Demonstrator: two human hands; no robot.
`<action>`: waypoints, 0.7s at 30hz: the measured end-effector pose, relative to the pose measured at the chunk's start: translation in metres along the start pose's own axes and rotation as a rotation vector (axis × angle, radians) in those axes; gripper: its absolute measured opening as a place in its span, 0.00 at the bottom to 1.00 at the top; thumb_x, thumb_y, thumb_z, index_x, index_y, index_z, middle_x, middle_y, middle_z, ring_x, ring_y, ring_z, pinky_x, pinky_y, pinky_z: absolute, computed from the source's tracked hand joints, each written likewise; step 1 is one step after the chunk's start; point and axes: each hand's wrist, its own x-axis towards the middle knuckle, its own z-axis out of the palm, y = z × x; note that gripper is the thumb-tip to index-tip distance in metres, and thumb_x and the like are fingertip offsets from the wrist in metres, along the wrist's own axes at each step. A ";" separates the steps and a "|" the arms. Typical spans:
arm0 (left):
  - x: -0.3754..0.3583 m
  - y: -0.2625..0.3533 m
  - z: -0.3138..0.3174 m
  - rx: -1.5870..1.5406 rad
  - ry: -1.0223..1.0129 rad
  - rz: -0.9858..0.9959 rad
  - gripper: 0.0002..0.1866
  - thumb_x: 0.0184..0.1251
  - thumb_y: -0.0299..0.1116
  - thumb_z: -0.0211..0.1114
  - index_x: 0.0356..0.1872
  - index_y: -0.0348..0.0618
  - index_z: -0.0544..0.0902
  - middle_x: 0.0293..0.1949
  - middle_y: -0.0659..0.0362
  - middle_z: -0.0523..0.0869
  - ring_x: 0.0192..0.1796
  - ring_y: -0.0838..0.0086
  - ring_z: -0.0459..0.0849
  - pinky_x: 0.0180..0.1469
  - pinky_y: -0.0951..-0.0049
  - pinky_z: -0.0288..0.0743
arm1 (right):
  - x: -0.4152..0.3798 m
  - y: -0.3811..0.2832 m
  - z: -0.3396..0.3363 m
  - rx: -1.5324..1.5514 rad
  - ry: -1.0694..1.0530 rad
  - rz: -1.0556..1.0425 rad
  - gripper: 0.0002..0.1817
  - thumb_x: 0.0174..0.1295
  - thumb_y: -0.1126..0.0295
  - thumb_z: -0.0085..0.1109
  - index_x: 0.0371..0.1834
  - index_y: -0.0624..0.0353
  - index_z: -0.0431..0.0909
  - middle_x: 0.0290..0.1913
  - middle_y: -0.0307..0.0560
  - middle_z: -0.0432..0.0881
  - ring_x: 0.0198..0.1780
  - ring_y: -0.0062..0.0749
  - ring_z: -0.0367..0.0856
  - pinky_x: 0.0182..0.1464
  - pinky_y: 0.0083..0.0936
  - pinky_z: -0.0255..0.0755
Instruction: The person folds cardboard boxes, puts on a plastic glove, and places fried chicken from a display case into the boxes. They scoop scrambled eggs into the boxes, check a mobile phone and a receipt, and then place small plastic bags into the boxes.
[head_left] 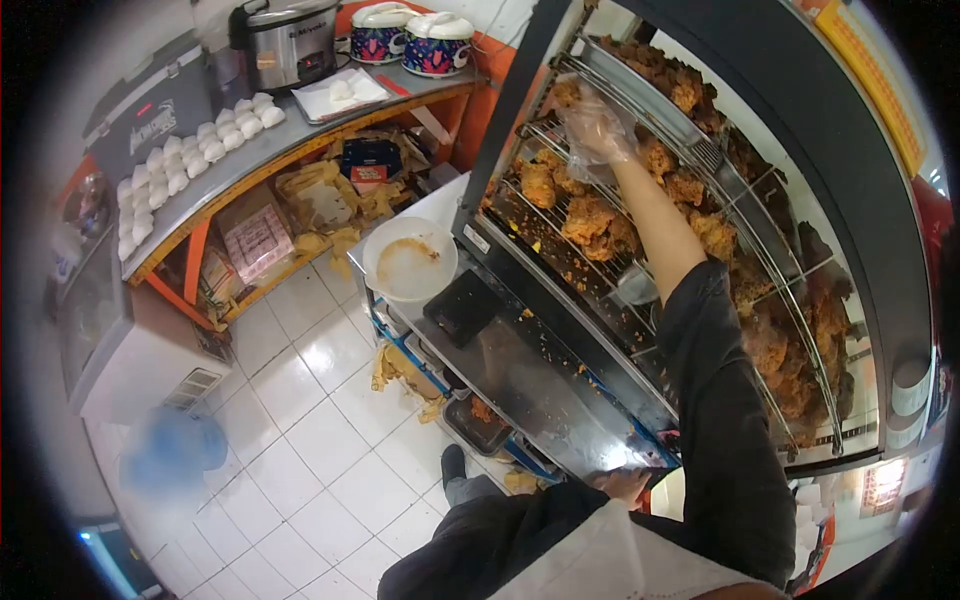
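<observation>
My right hand, in a clear plastic glove, reaches into the display case over the upper wire rack. Its fingers are blurred under the plastic, next to a small fried piece. Fried chicken pieces lie on the rack below the hand, and more fried pieces sit to the right of the forearm. My left hand rests at the metal counter's edge near my body, its fingers partly hidden. A steel tray with darker fried pieces stands behind the racks.
A white bowl and a black tray are on the metal counter. Wrapped white bundles line the left shelf, beside a cooker and patterned pots. A tray of food sits below the counter.
</observation>
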 end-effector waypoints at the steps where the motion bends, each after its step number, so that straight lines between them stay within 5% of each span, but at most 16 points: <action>1: 0.001 0.000 0.003 -0.011 0.003 0.012 0.43 0.51 0.54 0.56 0.65 0.45 0.50 0.61 0.45 0.57 0.63 0.53 0.59 0.59 0.47 0.55 | 0.013 0.016 0.009 -0.324 0.235 -0.357 0.24 0.59 0.62 0.48 0.58 0.58 0.64 0.40 0.45 0.80 0.46 0.37 0.77 0.53 0.28 0.68; 2: 0.002 0.004 0.008 -0.028 0.018 0.016 0.43 0.51 0.55 0.56 0.65 0.45 0.50 0.61 0.45 0.57 0.64 0.53 0.58 0.59 0.47 0.55 | 0.015 0.035 0.018 -0.647 0.463 -0.718 0.24 0.58 0.63 0.48 0.58 0.59 0.66 0.34 0.43 0.81 0.41 0.35 0.80 0.52 0.25 0.68; 3: 0.005 0.006 0.013 -0.038 0.025 0.030 0.43 0.51 0.55 0.56 0.65 0.45 0.50 0.62 0.45 0.57 0.64 0.53 0.58 0.59 0.47 0.55 | 0.005 0.031 0.016 -0.651 0.444 -0.703 0.24 0.58 0.63 0.48 0.58 0.59 0.66 0.34 0.43 0.81 0.41 0.35 0.80 0.52 0.25 0.68; 6: 0.020 0.009 0.028 -0.127 0.070 0.006 0.42 0.51 0.57 0.55 0.65 0.47 0.53 0.64 0.49 0.53 0.66 0.56 0.54 0.59 0.44 0.54 | -0.021 -0.029 -0.021 -0.648 0.173 -0.435 0.25 0.58 0.60 0.48 0.59 0.57 0.65 0.32 0.46 0.81 0.40 0.35 0.79 0.52 0.27 0.68; 8: 0.018 0.023 0.012 -0.173 0.014 -0.036 0.40 0.51 0.58 0.55 0.64 0.50 0.57 0.63 0.48 0.57 0.66 0.55 0.55 0.60 0.43 0.52 | -0.037 -0.059 -0.046 0.157 -0.059 0.260 0.26 0.56 0.55 0.52 0.58 0.53 0.67 0.36 0.50 0.81 0.43 0.37 0.78 0.53 0.27 0.68; 9: 0.025 0.020 0.019 -0.169 0.018 -0.028 0.40 0.51 0.58 0.55 0.64 0.50 0.57 0.63 0.48 0.57 0.66 0.55 0.55 0.60 0.43 0.52 | -0.039 -0.053 -0.044 0.227 -0.066 0.172 0.27 0.53 0.51 0.55 0.56 0.49 0.70 0.45 0.51 0.79 0.49 0.38 0.76 0.53 0.27 0.67; 11: 0.049 0.010 0.039 0.011 0.136 -0.022 0.31 0.55 0.51 0.53 0.60 0.52 0.63 0.59 0.47 0.65 0.57 0.52 0.70 0.53 0.45 0.63 | -0.050 -0.067 -0.050 0.078 0.025 0.159 0.28 0.51 0.51 0.56 0.55 0.50 0.71 0.48 0.50 0.77 0.50 0.38 0.76 0.53 0.27 0.68; 14: 0.062 0.005 0.044 0.079 0.096 -0.035 0.29 0.55 0.49 0.53 0.59 0.51 0.65 0.58 0.47 0.67 0.52 0.52 0.73 0.50 0.47 0.66 | -0.044 -0.060 -0.041 -0.227 0.191 -0.050 0.30 0.47 0.50 0.60 0.54 0.51 0.72 0.51 0.49 0.76 0.52 0.37 0.74 0.53 0.28 0.68; 16: 0.060 0.004 0.038 0.132 0.073 -0.044 0.28 0.55 0.47 0.52 0.58 0.50 0.65 0.57 0.47 0.68 0.49 0.52 0.75 0.47 0.48 0.68 | -0.046 -0.070 -0.047 -0.132 0.034 0.159 0.30 0.45 0.50 0.60 0.53 0.51 0.73 0.52 0.47 0.76 0.53 0.37 0.74 0.53 0.29 0.68; 21: 0.016 -0.018 -0.008 0.295 0.061 -0.101 0.25 0.56 0.43 0.52 0.56 0.49 0.67 0.55 0.47 0.71 0.42 0.52 0.80 0.41 0.51 0.72 | -0.039 -0.064 -0.039 -0.088 0.020 0.202 0.34 0.39 0.56 0.64 0.55 0.47 0.71 0.54 0.46 0.75 0.56 0.36 0.72 0.57 0.32 0.66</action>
